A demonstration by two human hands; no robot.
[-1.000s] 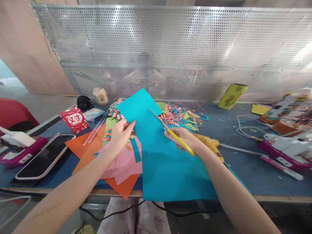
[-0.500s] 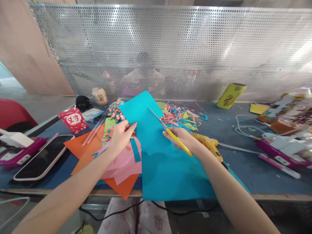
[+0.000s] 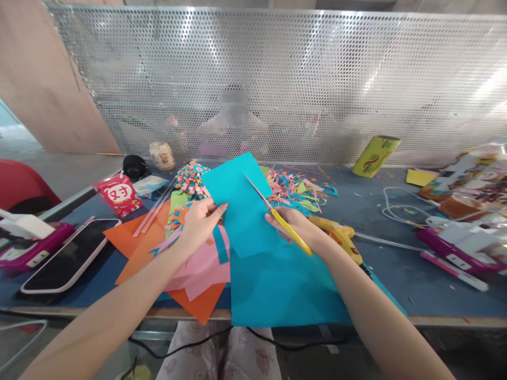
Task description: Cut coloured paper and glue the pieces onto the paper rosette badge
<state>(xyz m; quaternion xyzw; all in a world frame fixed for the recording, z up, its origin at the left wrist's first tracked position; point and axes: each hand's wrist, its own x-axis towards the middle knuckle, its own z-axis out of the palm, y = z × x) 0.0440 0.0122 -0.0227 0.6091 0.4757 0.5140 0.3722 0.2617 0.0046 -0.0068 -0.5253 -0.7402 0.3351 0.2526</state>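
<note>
My left hand (image 3: pixel 204 219) pinches the left edge of a blue sheet of paper (image 3: pixel 237 195), held tilted above the table. In my right hand (image 3: pixel 291 224) are yellow-handled scissors (image 3: pixel 285 224), their blades lying across the front of that sheet and pointing up and left. Whether the blades are parted is hard to see. A larger blue sheet (image 3: pixel 285 295) lies flat below, reaching the table's front edge. Pink paper (image 3: pixel 198 269) and orange paper (image 3: pixel 129 264) lie under my left forearm. Behind my left hand sits a multicoloured fringed paper flower (image 3: pixel 190 177).
Paper scraps (image 3: pixel 295 187) are heaped behind the scissors. A yellow glue gun (image 3: pixel 336 235) lies beside my right wrist. Phone (image 3: pixel 71 258), red packet (image 3: pixel 119 195) and power strip (image 3: pixel 39 248) are at left; a yellow tube (image 3: pixel 374 155) stands near the perforated metal panel (image 3: pixel 285 79).
The held blue sheet has shifted slightly right and down, my left hand moving with it. My right hand and the scissors have hardly moved.
</note>
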